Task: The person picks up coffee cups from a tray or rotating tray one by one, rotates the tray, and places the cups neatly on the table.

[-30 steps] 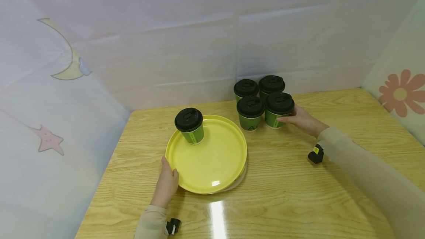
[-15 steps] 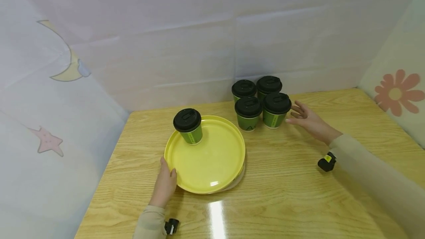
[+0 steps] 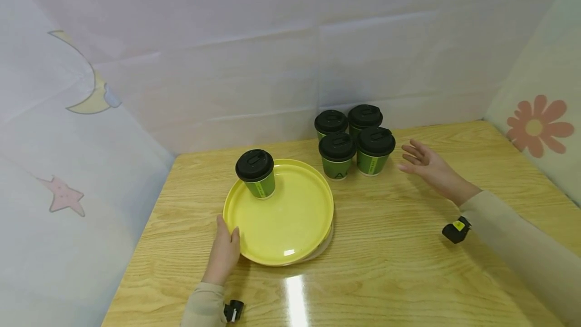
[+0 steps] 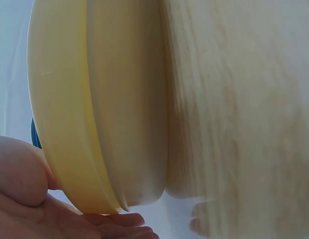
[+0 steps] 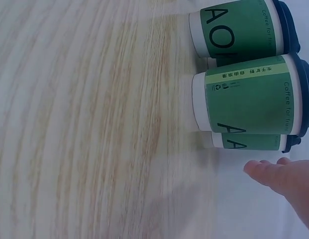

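Observation:
A round yellow tray (image 3: 286, 216) lies atop a beige round piece (image 4: 132, 99) whose edge shows beneath it. My left hand (image 3: 224, 251) rests against the tray's left rim, fingers fairly straight along the outside and the thumb by the edge. One green paper cup (image 3: 263, 187) with a black lid stands upright on the tray's back left. Right of the tray, several matching lidded cups (image 3: 337, 168) stand in a tight group. My right hand (image 3: 433, 170) is held apart from the nearest cup (image 5: 249, 97), its fingers spread and holding nothing.
A wooden table (image 3: 386, 266) spans the view, and its back edge meets a pale cloth wall (image 3: 236, 64). Printed cloth with a moon and star hangs on the left, with a flower (image 3: 540, 126) on the right.
My right hand has let go of the front right cup and drawn away to the right, its fingers opening. My left hand stays at the tray's rim.

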Demonstrator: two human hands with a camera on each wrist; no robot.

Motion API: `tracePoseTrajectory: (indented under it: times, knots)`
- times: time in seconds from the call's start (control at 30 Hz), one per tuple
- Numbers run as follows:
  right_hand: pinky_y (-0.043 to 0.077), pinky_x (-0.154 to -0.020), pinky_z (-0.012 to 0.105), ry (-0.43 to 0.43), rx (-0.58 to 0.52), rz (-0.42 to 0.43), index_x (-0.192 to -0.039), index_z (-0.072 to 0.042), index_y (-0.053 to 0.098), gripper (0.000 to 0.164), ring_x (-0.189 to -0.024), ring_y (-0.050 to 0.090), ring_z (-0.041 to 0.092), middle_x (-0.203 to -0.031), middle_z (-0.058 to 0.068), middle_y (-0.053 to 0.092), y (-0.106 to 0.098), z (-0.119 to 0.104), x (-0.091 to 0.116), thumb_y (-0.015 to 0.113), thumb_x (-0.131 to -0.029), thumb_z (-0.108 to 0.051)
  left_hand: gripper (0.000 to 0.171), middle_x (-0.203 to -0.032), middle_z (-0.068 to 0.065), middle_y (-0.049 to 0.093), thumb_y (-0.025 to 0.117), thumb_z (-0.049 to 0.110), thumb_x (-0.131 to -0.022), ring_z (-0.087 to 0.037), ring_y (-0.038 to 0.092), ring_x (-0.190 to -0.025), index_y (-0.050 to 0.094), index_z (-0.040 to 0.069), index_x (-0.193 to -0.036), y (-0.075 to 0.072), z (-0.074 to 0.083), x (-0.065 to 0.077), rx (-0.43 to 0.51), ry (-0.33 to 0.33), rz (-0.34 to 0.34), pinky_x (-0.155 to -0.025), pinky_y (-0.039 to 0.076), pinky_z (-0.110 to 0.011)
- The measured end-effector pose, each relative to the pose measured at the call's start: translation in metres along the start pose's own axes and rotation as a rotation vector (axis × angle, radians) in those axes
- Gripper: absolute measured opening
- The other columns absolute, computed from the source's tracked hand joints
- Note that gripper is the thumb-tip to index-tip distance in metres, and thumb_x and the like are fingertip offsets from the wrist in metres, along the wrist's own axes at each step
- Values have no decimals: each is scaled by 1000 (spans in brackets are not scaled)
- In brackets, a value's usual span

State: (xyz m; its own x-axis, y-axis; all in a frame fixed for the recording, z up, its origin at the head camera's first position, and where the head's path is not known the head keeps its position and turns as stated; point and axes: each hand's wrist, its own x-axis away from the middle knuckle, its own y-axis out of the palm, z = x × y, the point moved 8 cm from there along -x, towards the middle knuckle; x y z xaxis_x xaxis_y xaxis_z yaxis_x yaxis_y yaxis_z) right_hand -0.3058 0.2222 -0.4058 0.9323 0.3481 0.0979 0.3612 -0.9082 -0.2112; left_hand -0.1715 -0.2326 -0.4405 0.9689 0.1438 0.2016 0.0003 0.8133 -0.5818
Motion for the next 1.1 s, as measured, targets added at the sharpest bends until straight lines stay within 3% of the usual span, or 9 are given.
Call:
tracePoseTrajectory:
  times: [0.3,0.7,1.1]
  knots:
    - [33,-111,33,-40,-26,1,-153,-7,-18,86,-144,3,44,-159,23,-8,2,-6,6,51,-102,-10,66,-153,-35,-10,30,13,-106,-49,3,-141,-16,-13,-146,-2,-3,0,18,-23,10,-113,9,-58]
    - [41,-96,14,-84,-70,32,-153,-8,-17,87,-144,2,42,-160,22,-8,3,-12,15,52,-101,-7,65,-153,-35,-7,31,12,-106,-48,0,-141,-11,-15,-147,-2,-6,2,22,-8,-3,-114,7,-58]
    - [41,-92,10,-154,-94,8,-155,-11,-13,86,-146,9,36,-161,18,-1,12,-28,27,52,-100,-4,65,-151,-41,-2,33,14,-106,-52,5,-139,-7,-19,-145,-1,-1,5,-3,26,2,-112,12,-61]
